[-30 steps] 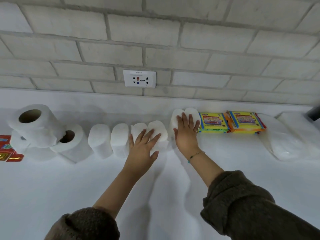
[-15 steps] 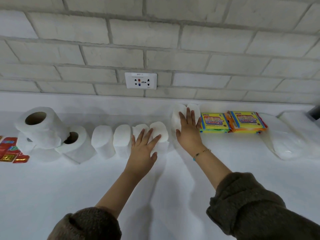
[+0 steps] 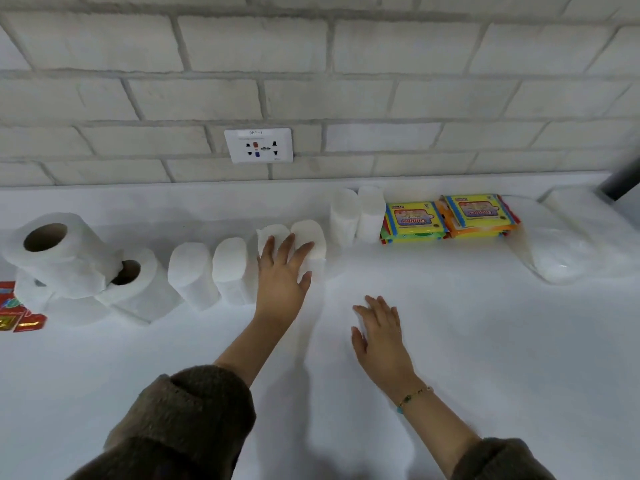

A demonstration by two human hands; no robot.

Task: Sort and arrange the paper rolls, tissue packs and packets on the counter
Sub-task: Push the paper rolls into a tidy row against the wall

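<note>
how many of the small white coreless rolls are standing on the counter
6: left pair stands free, middle pair under the left hand, right pair beside the yellow packet. None seems hidden.

Head-worn view, down onto counter (image 3: 467,341)

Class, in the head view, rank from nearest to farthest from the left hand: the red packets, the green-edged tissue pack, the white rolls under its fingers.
1. White rolls, touched by the left hand.
2. Green-edged tissue pack, back right.
3. Red packets, far left edge.
</note>
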